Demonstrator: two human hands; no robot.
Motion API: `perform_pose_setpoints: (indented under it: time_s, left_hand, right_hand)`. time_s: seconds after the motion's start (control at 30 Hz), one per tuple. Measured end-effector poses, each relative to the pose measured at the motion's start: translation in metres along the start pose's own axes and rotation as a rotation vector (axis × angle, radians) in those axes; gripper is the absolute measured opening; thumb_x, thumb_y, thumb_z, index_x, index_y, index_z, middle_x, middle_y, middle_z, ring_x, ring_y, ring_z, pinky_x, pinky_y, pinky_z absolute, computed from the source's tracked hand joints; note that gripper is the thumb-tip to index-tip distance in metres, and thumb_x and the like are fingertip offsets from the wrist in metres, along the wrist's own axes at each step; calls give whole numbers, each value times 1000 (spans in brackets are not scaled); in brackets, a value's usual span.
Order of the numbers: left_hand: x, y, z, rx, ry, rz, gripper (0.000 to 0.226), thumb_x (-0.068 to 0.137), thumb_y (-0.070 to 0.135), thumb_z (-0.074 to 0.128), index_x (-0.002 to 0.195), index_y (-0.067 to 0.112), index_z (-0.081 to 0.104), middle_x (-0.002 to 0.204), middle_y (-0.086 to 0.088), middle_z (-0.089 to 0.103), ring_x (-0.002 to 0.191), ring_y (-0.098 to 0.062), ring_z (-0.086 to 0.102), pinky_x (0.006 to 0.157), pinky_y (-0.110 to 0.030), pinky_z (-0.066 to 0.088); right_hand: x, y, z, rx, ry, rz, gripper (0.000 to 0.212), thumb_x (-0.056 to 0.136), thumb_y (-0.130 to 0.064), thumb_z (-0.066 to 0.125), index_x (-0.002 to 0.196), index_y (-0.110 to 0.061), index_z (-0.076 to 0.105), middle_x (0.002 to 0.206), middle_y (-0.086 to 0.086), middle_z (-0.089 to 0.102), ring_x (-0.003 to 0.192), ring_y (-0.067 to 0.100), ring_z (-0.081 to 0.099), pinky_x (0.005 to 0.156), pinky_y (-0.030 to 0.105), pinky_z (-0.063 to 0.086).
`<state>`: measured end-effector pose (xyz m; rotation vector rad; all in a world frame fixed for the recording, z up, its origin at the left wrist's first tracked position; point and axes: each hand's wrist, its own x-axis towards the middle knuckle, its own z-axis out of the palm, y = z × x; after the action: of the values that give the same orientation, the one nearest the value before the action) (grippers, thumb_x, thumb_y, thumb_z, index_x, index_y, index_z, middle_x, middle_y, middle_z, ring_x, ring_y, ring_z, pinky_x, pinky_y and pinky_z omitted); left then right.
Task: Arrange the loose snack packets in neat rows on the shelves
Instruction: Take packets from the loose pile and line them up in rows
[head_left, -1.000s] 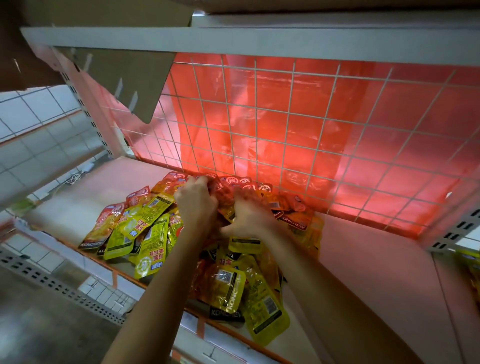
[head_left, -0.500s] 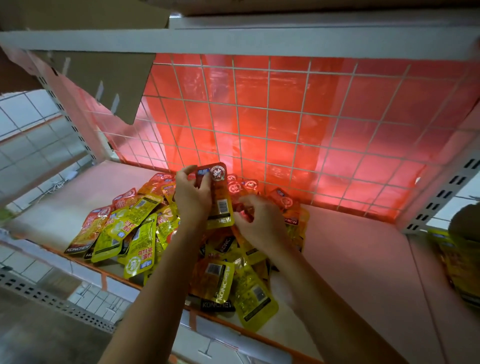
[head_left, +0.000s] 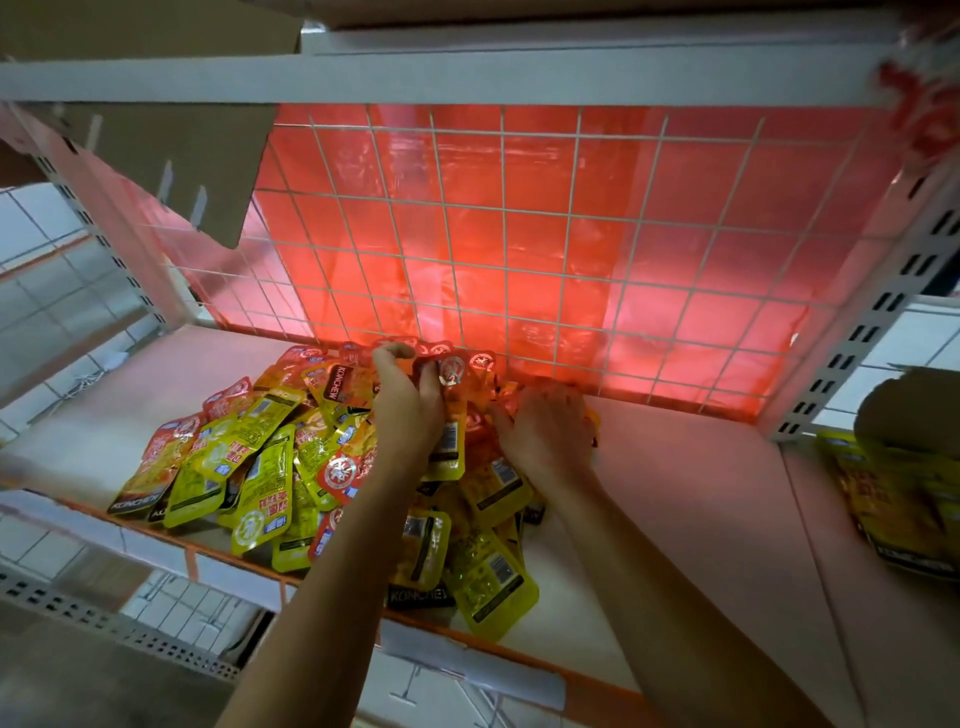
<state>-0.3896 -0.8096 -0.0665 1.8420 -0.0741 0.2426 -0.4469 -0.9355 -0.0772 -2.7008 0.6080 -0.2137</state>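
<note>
A loose heap of yellow and orange snack packets (head_left: 249, 467) covers the left and middle of the white shelf (head_left: 675, 493). My left hand (head_left: 408, 410) grips an upright stack of packets (head_left: 451, 410) near the back of the heap. To its right, my right hand (head_left: 545, 431) lies palm-down on orange packets by the wire grid; its fingertips are hidden among them. Several packets (head_left: 488, 587) hang over the shelf's front edge.
A white wire grid (head_left: 571, 249) with red film behind it closes the back of the shelf. A cardboard flap (head_left: 182, 161) hangs at the upper left. More yellow packets (head_left: 893, 499) lie on the neighbouring shelf at the right. An orange strip (head_left: 234, 558) edges the shelf front.
My left hand still grips the upright packets. My right hand has moved right and back, onto the packets by the grid. The camera has shifted slightly.
</note>
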Motion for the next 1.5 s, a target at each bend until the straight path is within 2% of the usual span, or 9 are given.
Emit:
perform_pose_setpoints:
  time_s: [0.07,0.23,0.37,0.47,0.63,1.03,1.17,1.27,1.5]
  left_hand:
    - [-4,-1,4,58,-72,-4,8,95,23,56,96,24,48,73,0,62,68,-26,64,62,-36,50]
    - [-16,11,18,54,-233,-51,43,75,51,75,95,18,60,87,2,67,80,-15,63,71,-31,50]
    - [-28,21,33,-120,-397,-179,51,67,33,86,103,21,52,98,0,63,86,-13,62,75,-27,51]
    - [-39,30,47,-369,-510,-339,25,82,15,71,99,13,53,77,-5,55,59,-15,54,54,-26,47]
    - [-61,49,74,-731,-636,-627,21,93,17,50,110,9,59,77,-8,57,56,-18,56,59,-29,50]
    - [-173,97,156,-745,-834,-539,15,95,18,53,108,13,60,90,-10,68,77,-25,67,75,-42,57]
    - [-232,119,189,-695,-880,-480,14,95,16,53,98,18,66,86,-5,74,74,-20,72,63,-35,59]
    - [-280,137,215,-700,-910,-520,17,99,16,49,107,16,64,92,-6,75,79,-23,72,66,-40,60]
    - [-387,171,276,-573,-1067,-642,30,86,-6,49,112,6,57,83,-13,63,68,-26,64,66,-37,55]
  right_hand:
    - [-6,6,0,1,4,26,51,90,-44,54,128,-10,46,133,16,44,130,36,35,102,46,39]
    - [-14,16,-4,144,4,67,45,89,-19,52,131,-11,39,135,14,42,125,36,39,101,42,37]
    - [-18,32,-15,302,75,74,54,85,-20,63,130,-6,38,120,15,59,112,37,55,87,38,42]
    - [-24,52,-27,555,163,204,42,88,-31,62,124,-14,46,113,12,66,102,34,63,74,32,44]
    - [-37,88,-42,952,273,348,33,90,-33,59,123,-37,53,109,-2,67,87,9,66,80,37,57]
    - [-118,214,-102,977,486,372,17,87,-19,63,89,-36,66,101,-7,69,95,12,64,86,40,52]
    - [-159,269,-127,941,578,414,26,82,-15,68,97,-34,58,90,-14,66,78,-1,61,66,18,45]
    - [-195,315,-149,986,574,498,41,83,-17,67,118,-31,51,93,-12,63,79,4,63,60,18,47]
    - [-268,412,-199,921,673,591,34,83,-5,63,115,-16,61,87,-3,65,68,-2,60,50,11,47]
